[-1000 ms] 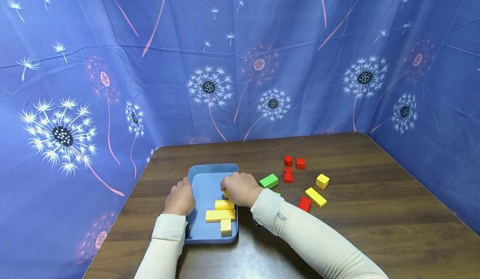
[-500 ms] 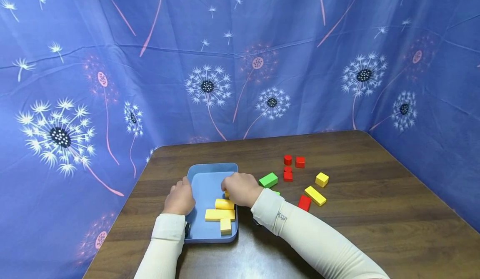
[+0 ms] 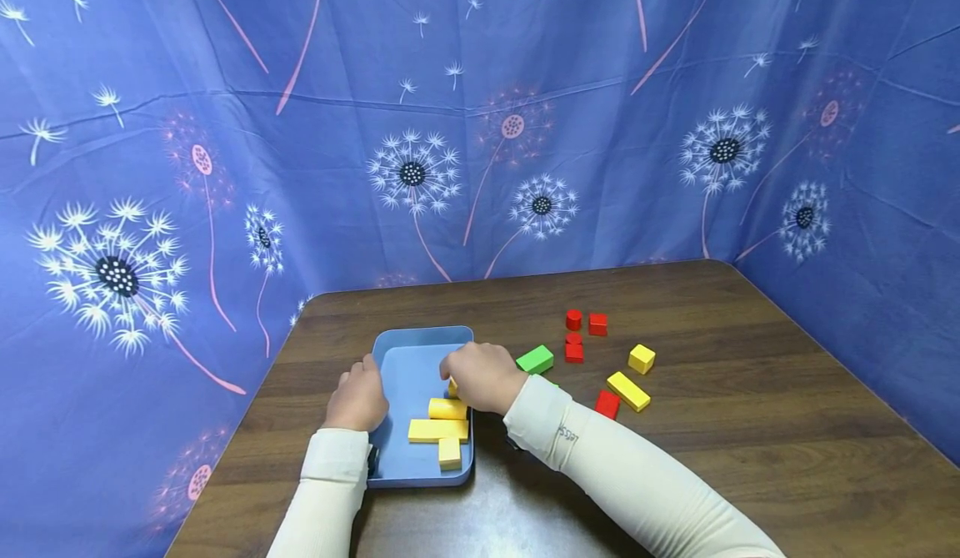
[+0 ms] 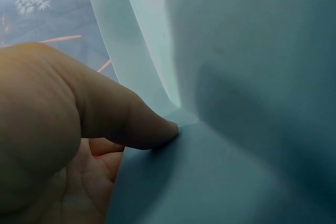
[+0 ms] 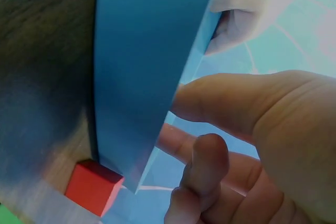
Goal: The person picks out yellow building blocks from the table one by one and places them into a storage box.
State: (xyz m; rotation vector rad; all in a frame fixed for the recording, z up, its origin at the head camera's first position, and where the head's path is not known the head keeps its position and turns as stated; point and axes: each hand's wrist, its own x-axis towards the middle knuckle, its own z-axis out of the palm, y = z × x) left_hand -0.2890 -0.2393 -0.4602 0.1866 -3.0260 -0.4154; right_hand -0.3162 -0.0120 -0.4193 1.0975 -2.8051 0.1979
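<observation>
My left hand grips the left wall of the blue tray. In the left wrist view its thumb presses the inside of that wall, with the fingers outside. My right hand reaches over the tray's right rim, pinching a small yellow block that shows just under the fingers. In the right wrist view the thumb and fingertips go behind the tray wall, which hides the block. Below it along the right side lie a yellow cylinder, a long yellow block and a yellow cube.
Right of the tray lie a green block, several red blocks, a flat red block, a yellow cube and a long yellow block. Patterned blue cloth hangs behind the wooden table.
Both hands stay in place on the tray and the small yellow block. The head view has shifted very slightly; the blocks have not moved.
</observation>
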